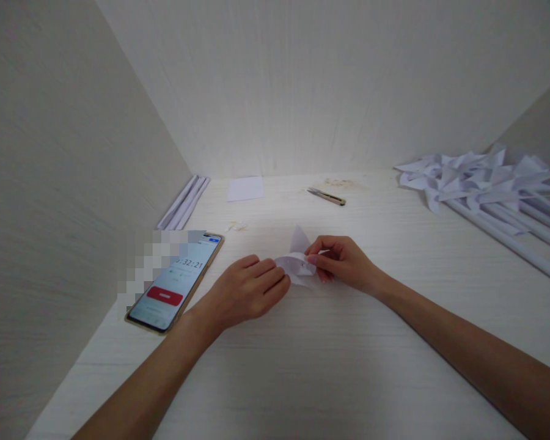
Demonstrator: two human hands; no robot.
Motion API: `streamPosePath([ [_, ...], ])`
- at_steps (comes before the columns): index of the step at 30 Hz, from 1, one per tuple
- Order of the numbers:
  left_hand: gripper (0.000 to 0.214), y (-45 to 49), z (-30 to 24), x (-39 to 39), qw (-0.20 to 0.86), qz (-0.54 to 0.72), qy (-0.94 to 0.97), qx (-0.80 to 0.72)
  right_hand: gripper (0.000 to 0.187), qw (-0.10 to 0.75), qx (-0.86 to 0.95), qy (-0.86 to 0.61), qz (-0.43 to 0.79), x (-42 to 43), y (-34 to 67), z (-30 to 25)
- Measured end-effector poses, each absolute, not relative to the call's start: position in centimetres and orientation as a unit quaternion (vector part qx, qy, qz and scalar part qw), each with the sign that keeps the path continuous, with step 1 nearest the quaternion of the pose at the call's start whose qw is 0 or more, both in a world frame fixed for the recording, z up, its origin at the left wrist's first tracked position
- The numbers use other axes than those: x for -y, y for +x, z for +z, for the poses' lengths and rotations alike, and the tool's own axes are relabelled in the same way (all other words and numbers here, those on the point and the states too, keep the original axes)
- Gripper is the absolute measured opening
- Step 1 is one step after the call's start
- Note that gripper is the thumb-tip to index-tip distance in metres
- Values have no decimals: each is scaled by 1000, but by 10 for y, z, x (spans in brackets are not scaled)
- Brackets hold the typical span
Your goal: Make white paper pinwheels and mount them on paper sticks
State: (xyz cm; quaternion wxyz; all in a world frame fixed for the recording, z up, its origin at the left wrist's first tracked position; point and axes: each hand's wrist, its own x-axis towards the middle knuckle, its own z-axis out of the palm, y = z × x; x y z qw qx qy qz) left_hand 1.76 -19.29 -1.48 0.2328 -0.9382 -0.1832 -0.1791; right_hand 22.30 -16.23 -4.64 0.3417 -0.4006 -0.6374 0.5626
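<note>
Between my two hands, low over the white table, is a paper pinwheel with a curled blade and one pointed corner standing up. My left hand is closed with its fingers curled at the pinwheel's left side; the fingertips are hidden behind the knuckles. Thumb and forefinger of my right hand pinch the folded paper at its right edge. Beyond the hands lies a pair of thread snips. A square sheet of white paper rests flat near the back wall.
A phone with a running timer lies left of my left hand. Several rolled paper sticks lie behind it. At the back right is a pile of paper pinwheels on paper sticks. Small scraps lie mid-table. Walls enclose the back and sides.
</note>
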Motion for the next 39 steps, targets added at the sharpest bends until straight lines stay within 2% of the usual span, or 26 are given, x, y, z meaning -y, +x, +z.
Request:
streamPosePath([
  [7, 21, 13, -13, 195, 187, -143, -948, 216, 19, 333, 648, -400, 557, 164, 223, -45],
  [15, 19, 9, -9, 196, 257, -109, -936, 213, 19, 337, 649, -398, 554, 164, 223, -46],
  [21, 20, 7, -19, 196, 253, -157, -913, 279, 21, 355, 630, -415, 552, 164, 222, -45],
  [24, 18, 10, -30, 196, 169, -234, -887, 360, 23, 388, 599, -432, 551, 165, 219, -44],
  [28, 14, 25, -40, 194, -35, -398, -788, 469, 26, 443, 554, -459, 535, 168, 211, -43],
  [31, 14, 36, -41, 190, -165, -476, -659, 559, 25, 454, 535, -472, 534, 172, 203, -42],
  [34, 11, 40, -40, 186, -206, -534, -552, 607, 23, 454, 527, -478, 537, 177, 196, -41],
  [39, 31, 36, -41, 183, -269, -586, -478, 596, 23, 456, 510, -476, 553, 184, 188, -37],
])
